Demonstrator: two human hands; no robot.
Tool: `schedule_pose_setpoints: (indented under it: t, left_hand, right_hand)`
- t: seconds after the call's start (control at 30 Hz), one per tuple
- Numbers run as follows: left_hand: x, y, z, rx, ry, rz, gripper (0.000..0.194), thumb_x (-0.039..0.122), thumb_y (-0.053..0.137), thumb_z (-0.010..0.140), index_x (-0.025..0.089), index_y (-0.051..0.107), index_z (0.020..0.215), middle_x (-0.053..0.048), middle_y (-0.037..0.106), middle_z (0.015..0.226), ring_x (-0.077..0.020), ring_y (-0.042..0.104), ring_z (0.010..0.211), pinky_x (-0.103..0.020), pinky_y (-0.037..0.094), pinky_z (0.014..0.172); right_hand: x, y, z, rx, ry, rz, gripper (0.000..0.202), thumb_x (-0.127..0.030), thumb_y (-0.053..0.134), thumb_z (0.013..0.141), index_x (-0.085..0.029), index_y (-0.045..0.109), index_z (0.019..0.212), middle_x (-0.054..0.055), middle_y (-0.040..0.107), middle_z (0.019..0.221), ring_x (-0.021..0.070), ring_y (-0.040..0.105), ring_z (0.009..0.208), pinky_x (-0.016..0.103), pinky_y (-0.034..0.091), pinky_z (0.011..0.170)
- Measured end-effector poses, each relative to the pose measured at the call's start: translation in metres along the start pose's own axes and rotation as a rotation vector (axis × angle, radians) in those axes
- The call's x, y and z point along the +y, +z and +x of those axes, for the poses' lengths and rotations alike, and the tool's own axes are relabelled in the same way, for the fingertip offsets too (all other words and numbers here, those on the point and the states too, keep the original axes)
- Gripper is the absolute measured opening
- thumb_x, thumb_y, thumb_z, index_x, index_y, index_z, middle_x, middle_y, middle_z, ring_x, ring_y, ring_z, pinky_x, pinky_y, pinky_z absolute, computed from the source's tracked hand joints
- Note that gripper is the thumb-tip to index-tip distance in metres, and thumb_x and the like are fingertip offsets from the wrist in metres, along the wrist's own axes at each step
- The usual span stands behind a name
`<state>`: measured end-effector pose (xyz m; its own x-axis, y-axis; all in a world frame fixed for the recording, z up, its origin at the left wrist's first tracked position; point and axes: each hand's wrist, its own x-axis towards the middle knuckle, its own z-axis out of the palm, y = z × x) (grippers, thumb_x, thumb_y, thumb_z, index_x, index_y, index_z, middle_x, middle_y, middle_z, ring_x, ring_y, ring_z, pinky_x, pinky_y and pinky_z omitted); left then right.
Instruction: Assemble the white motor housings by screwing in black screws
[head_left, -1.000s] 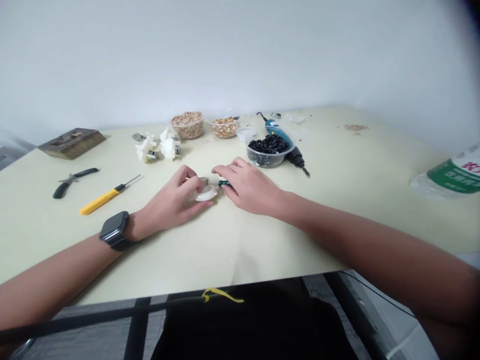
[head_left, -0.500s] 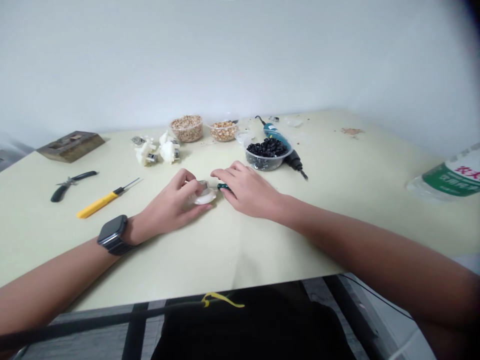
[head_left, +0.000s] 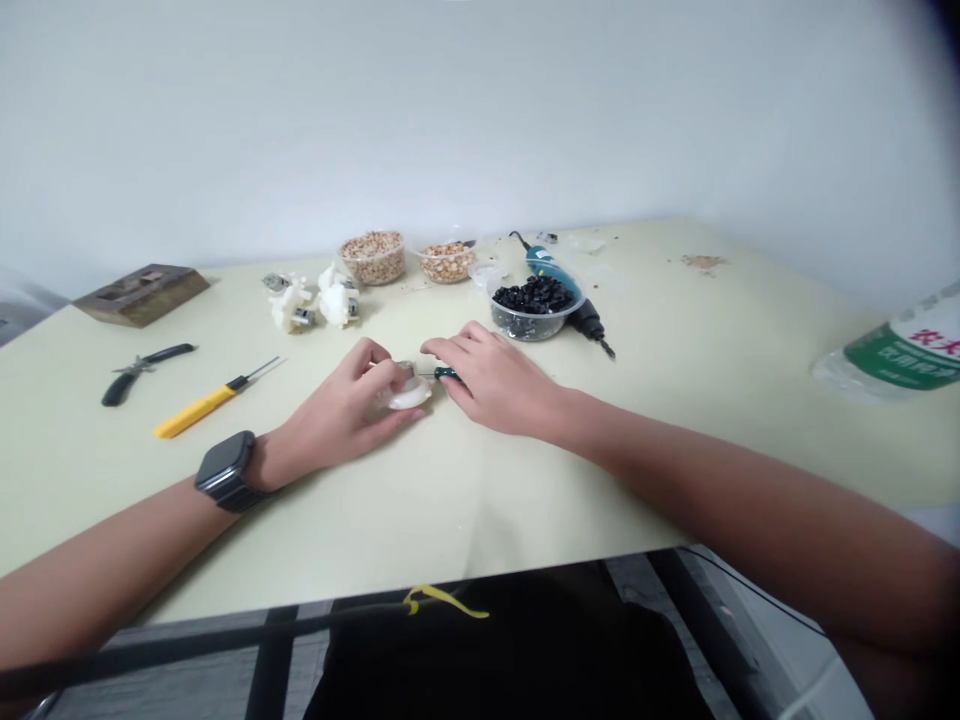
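A white plastic part (head_left: 409, 393) with a metal piece on it lies on the table, held down by the curled fingers of my left hand (head_left: 364, 395). My left fingers hide much of this part. My right hand (head_left: 499, 380) is closed around a small screwdriver (head_left: 445, 373) with a dark green handle. Its thin shaft points left toward the white part; whether the tip touches it I cannot tell. Two similar white plastic assemblies with metal motors stand farther back, one at the left (head_left: 291, 306) and one beside it (head_left: 339, 297).
Left of my hands lie a yellow screwdriver (head_left: 196, 410), black-handled pliers (head_left: 142, 370) and a brown block (head_left: 142, 293). Behind stand tubs of tan granules (head_left: 373, 258), orange bits (head_left: 448, 263) and black pieces (head_left: 534, 305). A teal power tool (head_left: 589, 322) lies behind the last tub; a bottle (head_left: 896, 355) is right.
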<state>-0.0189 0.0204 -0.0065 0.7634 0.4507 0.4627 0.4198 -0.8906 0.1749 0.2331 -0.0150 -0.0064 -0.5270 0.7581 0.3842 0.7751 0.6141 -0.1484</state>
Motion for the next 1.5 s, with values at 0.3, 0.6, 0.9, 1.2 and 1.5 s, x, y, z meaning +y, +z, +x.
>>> schedule_pose_setpoints:
  t: [0.3,0.6,0.9,1.2,1.5]
  left_hand:
    - [-0.001,0.001,0.0,0.004,0.001,-0.003,0.026,0.033,0.074,0.096,0.021,0.053,0.106,-0.006,0.049,0.106,-0.017,0.054,0.088,-0.033,0.055,0.078]
    - [0.0,0.001,0.0,0.002,-0.001,-0.006,0.026,0.032,0.073,0.096,0.021,0.052,0.107,-0.006,0.049,0.106,-0.0172,0.053,0.088,-0.033,0.053,0.078]
    - [0.0,0.001,0.0,0.008,-0.001,0.003,0.026,0.032,0.073,0.096,0.02,0.053,0.106,-0.005,0.048,0.106,-0.0167,0.053,0.087,-0.032,0.053,0.078]
    - [-0.002,0.002,-0.001,0.032,0.006,0.003,0.026,0.031,0.075,0.095,0.02,0.053,0.105,-0.005,0.049,0.106,-0.0168,0.055,0.089,-0.032,0.053,0.079]
    - [-0.008,0.0,-0.004,0.072,0.027,0.12,0.028,0.036,0.074,0.094,0.019,0.059,0.111,-0.01,0.05,0.116,-0.0259,0.056,0.109,-0.044,0.052,0.097]
  right_hand:
    - [0.0,0.001,0.001,0.003,0.0,0.009,0.037,-0.012,0.048,0.102,-0.015,0.058,0.138,0.011,0.073,0.125,0.0301,0.052,0.119,0.042,0.044,0.094]
    - [0.001,0.002,0.0,0.009,-0.01,0.008,0.038,-0.013,0.048,0.103,-0.014,0.059,0.139,0.01,0.073,0.124,0.0303,0.052,0.119,0.043,0.044,0.095]
    - [-0.001,-0.001,0.0,-0.003,0.005,0.006,0.037,-0.012,0.048,0.103,-0.015,0.059,0.139,0.011,0.073,0.125,0.0299,0.052,0.119,0.042,0.043,0.096]
    - [-0.003,-0.002,0.001,-0.003,0.01,0.002,0.037,-0.013,0.047,0.103,-0.014,0.06,0.138,0.01,0.073,0.123,0.0306,0.052,0.12,0.043,0.043,0.096]
    - [0.01,-0.016,0.007,0.22,-0.056,0.023,0.032,-0.016,0.048,0.105,-0.013,0.067,0.13,0.011,0.075,0.12,0.0301,0.052,0.12,0.045,0.045,0.106]
